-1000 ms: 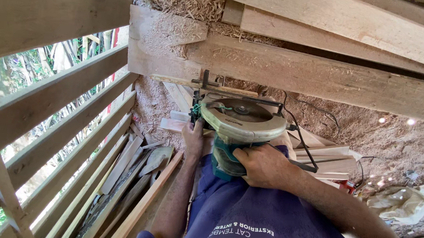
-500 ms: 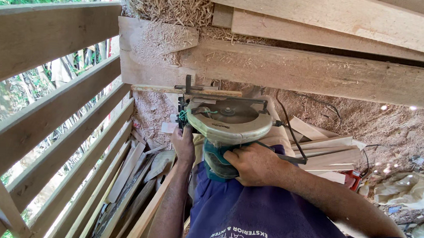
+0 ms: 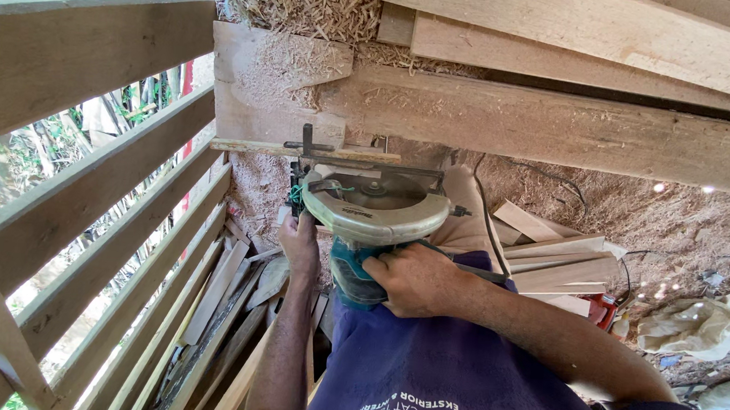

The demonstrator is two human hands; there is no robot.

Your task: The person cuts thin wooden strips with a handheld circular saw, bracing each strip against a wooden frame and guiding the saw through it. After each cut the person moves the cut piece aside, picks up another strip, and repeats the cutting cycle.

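Note:
A circular saw [image 3: 375, 207] with a pale green blade guard and a teal body is held up with its base plate against the underside of a short wooden board [image 3: 270, 98]. That board sits at the end of a long beam [image 3: 556, 124]. My left hand [image 3: 299, 245] grips the saw's front left side, by the black clamp. My right hand [image 3: 411, 280] is wrapped around the teal rear handle. The saw's black cord [image 3: 480, 225] loops off to the right. The blade is hidden by the guard.
Slanted wooden slats [image 3: 86, 205] form a wall on the left, with greenery behind. Straw-mixed earth [image 3: 301, 3] fills in above the board. Loose offcuts [image 3: 556, 255] lie on the dirt to the right, more planks [image 3: 223, 323] lie below, and crumpled sacks [image 3: 696, 322] sit far right.
The saw and both hands have shifted slightly left, toward the board's end. Both grips are unchanged.

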